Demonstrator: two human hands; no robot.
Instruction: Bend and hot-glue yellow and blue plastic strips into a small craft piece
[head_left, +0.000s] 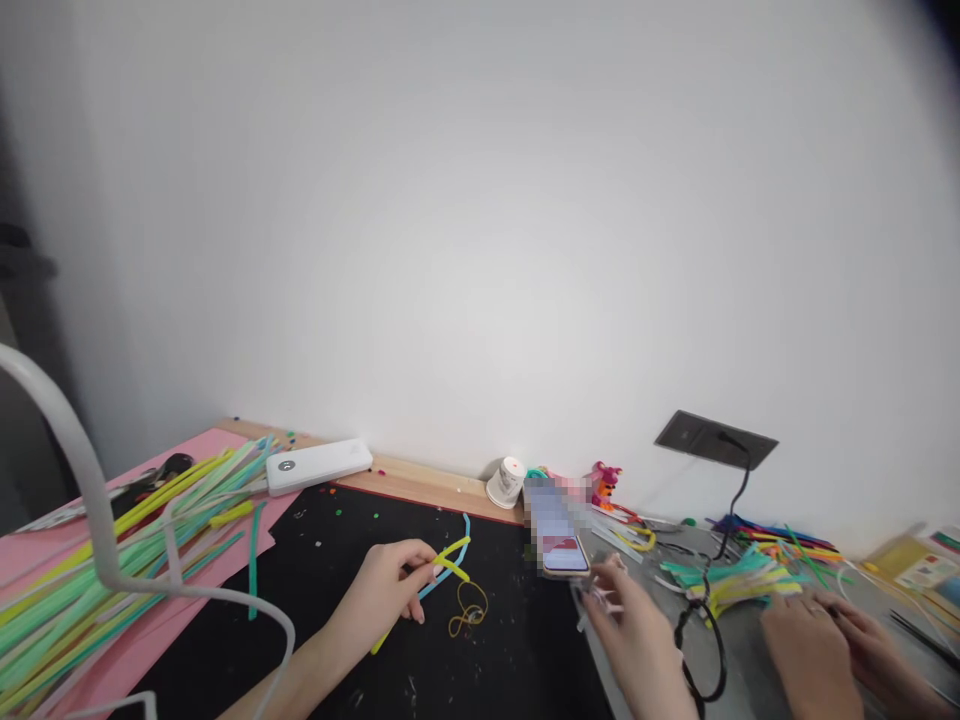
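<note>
My left hand [397,587] is closed in a pinch on a yellow pipe cleaner [454,549], which is bent near my fingertips. A light blue pipe cleaner [466,524] crosses behind it, partly hidden by my fingers. Just right of these lies a thin tan elastic loop [470,610] on the black mat [525,650]. At the mat's right edge, below the smartphone [566,555], my right hand [634,625] has its fingers curled round something small and whitish that I cannot make out.
Bundled pipe cleaners [150,560] lie on pink sheets [262,540] at left, beside a white power bank [319,465]. A white lamp arm [97,500] crosses there. A paper cup [507,482] leans by the wall. At right are a black cable [724,670] and another person's hands [814,650].
</note>
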